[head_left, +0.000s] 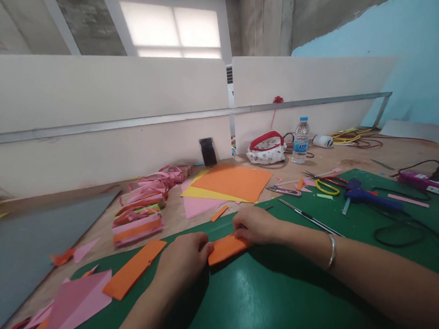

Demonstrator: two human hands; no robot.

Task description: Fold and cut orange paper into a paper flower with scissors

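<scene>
Between my two hands is a folded strip of orange paper (pixel 227 249), held just over the green cutting mat (pixel 239 306). My left hand (pixel 185 259) pinches its left end between thumb and fingers. At the upper right end, my right hand (pixel 256 226) grips the strip with bent fingers; a silver bangle (pixel 331 251) circles that wrist. Another orange paper strip (pixel 134 269) lies to the left of my left hand, overlapping the mat's edge. A small orange scrap (pixel 219 213) rests beyond the strip. Further left, a folded pink sheet (pixel 78 305) lies on the mat.
Orange, yellow and pink sheets (pixel 232 181) are stacked ahead. Pink-and-orange paper pieces (pixel 138 229) line up at left. On the right lie a craft knife (pixel 304 214), scissors (pixel 327 187) and a blue glue gun (pixel 360 192) with its cord. A water bottle (pixel 300 144) stands behind.
</scene>
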